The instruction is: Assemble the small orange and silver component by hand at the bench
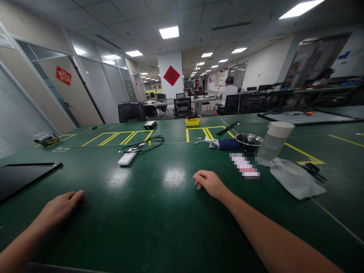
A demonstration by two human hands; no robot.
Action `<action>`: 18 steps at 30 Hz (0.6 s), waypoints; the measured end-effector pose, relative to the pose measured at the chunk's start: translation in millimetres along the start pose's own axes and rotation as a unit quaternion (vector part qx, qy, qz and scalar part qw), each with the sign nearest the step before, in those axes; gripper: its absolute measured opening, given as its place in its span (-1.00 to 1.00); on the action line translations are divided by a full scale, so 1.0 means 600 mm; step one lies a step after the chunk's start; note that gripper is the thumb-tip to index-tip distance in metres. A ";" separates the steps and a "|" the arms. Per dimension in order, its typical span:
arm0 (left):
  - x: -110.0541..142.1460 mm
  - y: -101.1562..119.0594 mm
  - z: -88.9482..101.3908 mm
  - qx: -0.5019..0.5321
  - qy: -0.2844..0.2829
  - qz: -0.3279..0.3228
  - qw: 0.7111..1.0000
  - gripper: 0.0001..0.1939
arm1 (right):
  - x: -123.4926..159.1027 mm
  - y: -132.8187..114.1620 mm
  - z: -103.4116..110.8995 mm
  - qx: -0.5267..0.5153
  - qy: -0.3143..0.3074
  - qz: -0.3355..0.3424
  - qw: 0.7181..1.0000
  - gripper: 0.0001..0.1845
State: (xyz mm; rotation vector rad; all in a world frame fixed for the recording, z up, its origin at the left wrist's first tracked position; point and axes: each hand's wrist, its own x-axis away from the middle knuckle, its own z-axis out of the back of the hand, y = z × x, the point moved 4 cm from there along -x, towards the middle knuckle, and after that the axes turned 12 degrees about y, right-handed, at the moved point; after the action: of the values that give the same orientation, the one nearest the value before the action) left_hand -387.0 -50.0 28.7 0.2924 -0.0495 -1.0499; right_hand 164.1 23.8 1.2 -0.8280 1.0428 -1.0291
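Note:
My left hand (61, 207) rests at the lower left over the green tabletop (148, 220). Its thumb lies along the curled forefinger, the other fingers are mostly hidden, and nothing shows in it. Near the middle, my right hand (209, 182) is loosely closed with fingers curled under, and no object shows in its grasp. Beyond the hands lies a white power bank (127, 157) with a black cable (155, 142) bunched against it. To the right of my right hand lies a flat blurred pink-and-white item (244, 166).
At right stand a metal bowl (249, 141), a translucent cylindrical container (274, 144) and a pale cloth bag (295, 180). A dark blue bundle (229, 144) lies by the bowl. Further back sits a yellow box (192, 121). A black tray (25, 176) is at left; a person (227, 93) sits far off.

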 end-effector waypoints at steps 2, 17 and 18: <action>0.006 0.054 -0.015 0.071 -0.044 -0.014 0.996 -0.63 | -0.001 0.004 -0.001 0.000 0.001 -0.003 1.000 -0.73; 0.211 0.572 -0.133 0.255 -0.164 -0.358 0.883 -0.58 | -0.001 0.003 -0.001 0.005 -0.005 -0.008 1.000 -0.74; 0.216 0.580 -0.136 0.255 -0.157 -0.357 0.885 -0.57 | -0.001 0.004 0.000 0.014 -0.003 -0.003 1.000 -0.74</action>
State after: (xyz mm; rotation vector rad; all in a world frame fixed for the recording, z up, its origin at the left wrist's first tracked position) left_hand -12.7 17.0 28.2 0.6442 -0.5539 -1.8147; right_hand 164.5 25.3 -0.7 -0.8109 1.0188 -1.0439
